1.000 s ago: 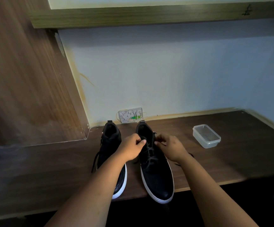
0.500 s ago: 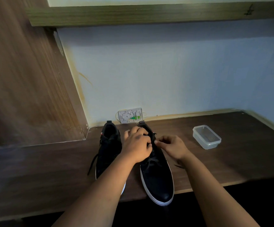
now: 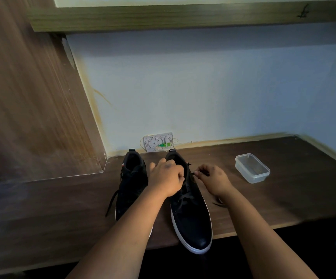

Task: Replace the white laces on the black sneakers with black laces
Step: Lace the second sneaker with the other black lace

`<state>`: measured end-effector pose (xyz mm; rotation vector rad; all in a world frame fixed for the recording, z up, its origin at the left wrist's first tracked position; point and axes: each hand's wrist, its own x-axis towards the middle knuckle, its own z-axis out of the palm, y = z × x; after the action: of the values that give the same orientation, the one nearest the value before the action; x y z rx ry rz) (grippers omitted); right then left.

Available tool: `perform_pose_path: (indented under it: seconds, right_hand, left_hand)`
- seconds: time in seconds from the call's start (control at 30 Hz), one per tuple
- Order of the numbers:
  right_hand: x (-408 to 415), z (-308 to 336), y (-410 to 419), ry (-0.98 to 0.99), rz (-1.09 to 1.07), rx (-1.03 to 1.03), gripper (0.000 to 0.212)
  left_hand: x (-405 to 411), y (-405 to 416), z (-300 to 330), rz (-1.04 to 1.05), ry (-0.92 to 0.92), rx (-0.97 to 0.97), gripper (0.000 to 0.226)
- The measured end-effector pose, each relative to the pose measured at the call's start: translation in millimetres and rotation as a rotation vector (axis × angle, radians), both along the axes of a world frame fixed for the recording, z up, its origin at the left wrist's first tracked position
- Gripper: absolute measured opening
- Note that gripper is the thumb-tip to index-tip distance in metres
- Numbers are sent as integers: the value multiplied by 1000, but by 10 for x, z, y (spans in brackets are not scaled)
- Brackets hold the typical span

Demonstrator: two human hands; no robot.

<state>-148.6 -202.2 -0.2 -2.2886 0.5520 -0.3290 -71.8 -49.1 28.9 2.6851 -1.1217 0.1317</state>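
Two black sneakers with white soles stand side by side on the dark wooden desk [image 3: 283, 194], toes toward me. The right sneaker [image 3: 191, 222] carries a black lace through its eyelets. My left hand [image 3: 166, 178] grips its collar at the upper eyelets, fingers curled over the tongue. My right hand [image 3: 211, 178] pinches the black lace's end beside the top right eyelet. The left sneaker [image 3: 132, 178] is partly behind my left forearm, and its black lace [image 3: 111, 202] trails loose onto the desk.
A clear plastic container [image 3: 252, 168] sits on the desk to the right of my hands. A white wall socket plate [image 3: 158, 141] is at the wall behind the shoes. A wooden panel [image 3: 32, 107] rises on the left, a shelf [image 3: 183, 15] overhead.
My left hand slid up from the lace crossings onto the right sneaker's collar. My right hand drew outward to the right with the lace end.
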Motion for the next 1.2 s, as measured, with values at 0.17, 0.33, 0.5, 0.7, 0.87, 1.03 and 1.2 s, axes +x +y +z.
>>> perform_pose_path:
  seconds: [0.17, 0.33, 0.5, 0.7, 0.87, 1.03, 1.2]
  right_hand:
    - [-7, 16, 12, 19, 13, -7, 15]
    - [-44, 59, 11, 92, 62, -30, 20]
    - [-100, 290, -16, 228, 106, -3, 33]
    - [-230, 456, 52, 225, 121, 623, 30]
    - [-296, 547, 231, 129, 76, 1057, 30]
    - [-262, 484, 472, 61, 119, 1348, 33]
    - [-232, 518, 779, -114, 29, 1271, 24]
  left_hand:
    - [78, -32, -107, 27, 232, -132, 11]
    - [215, 32, -93, 125, 272, -453, 13]
    - [147, 229, -63, 211, 605, -201, 40]
    - [-17, 247, 0, 133, 471, -33, 31]
    - [-124, 344, 152, 136, 483, -182, 31]
    - [-511, 414, 588, -153, 484, 2, 26]
    - [-633, 423, 852, -97, 448, -131, 28]
